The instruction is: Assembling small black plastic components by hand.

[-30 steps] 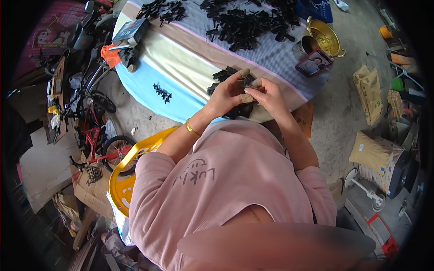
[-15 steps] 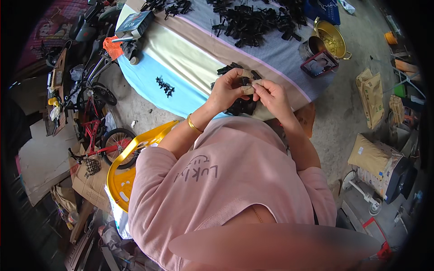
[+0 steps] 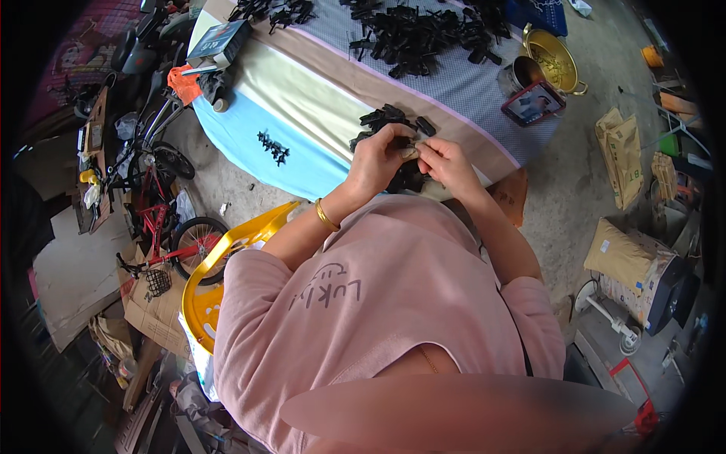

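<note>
My left hand point(image 3: 376, 160) and my right hand point(image 3: 449, 160) meet over the table's near edge, fingertips pinched together. Whatever small piece lies between them is too hidden to name. Tape or finger cots seem to cover some fingertips. Just beyond and beneath the hands is a small heap of black plastic parts point(image 3: 386, 117), partly covered by them. Farther left, a short row of small black pieces point(image 3: 273, 148) lies on the light blue stripe of the tablecloth point(image 3: 234, 129). A large pile of black parts point(image 3: 416, 38) spreads over the far side.
At the table's right stand a gold pot point(image 3: 556, 64) with small pieces inside, a metal cup point(image 3: 522, 74) and a propped phone point(image 3: 534, 104). A box point(image 3: 219, 44) sits far left. A yellow plastic chair point(image 3: 203, 303) is at my left, near a red bicycle point(image 3: 159, 216).
Both hands have shifted slightly and the fingertips have turned a little, still pinched together. More of the small black heap beyond them shows. The phone's screen picture has changed.
</note>
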Demonstrator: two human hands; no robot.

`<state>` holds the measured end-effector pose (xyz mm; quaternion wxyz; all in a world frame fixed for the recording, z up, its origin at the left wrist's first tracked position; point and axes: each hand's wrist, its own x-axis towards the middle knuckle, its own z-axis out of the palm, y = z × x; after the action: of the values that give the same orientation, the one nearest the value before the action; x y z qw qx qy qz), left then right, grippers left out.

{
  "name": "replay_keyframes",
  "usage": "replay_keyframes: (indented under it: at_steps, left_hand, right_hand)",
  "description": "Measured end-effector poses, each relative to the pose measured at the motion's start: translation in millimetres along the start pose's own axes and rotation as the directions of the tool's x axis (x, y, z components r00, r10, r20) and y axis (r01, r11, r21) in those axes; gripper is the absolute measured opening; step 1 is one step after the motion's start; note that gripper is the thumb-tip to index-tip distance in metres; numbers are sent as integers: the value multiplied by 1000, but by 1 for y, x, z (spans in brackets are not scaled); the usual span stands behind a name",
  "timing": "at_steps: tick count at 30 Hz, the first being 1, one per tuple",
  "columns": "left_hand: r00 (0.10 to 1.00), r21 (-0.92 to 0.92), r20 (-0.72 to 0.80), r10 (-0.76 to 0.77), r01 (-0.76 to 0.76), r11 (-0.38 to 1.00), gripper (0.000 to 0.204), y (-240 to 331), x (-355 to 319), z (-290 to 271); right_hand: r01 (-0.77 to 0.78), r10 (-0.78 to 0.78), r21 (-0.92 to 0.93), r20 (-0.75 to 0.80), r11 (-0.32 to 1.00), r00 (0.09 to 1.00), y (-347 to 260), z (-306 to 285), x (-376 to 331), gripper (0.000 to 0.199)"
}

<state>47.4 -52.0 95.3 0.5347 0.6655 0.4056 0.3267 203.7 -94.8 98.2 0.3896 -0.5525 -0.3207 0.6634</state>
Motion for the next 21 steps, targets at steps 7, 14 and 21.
replay_keyframes:
  at_steps: [7,14,21]
  left_hand:
    - [994,356,64,88,-105,928,55,22,0,8]
    - [956,245,-132,261,-224,943,57,45,-2,-14]
    - [805,-637,567,-172,561,529,26,28,6,-21]
  right_hand:
    - [413,-510,-477,-89,776,855,1,-1,5,15]
    - [481,-542,-305,-156,822,826,-10,-32,1,13]
    - [398,-393,-76,74,914,917,-34,-22,-14,19]
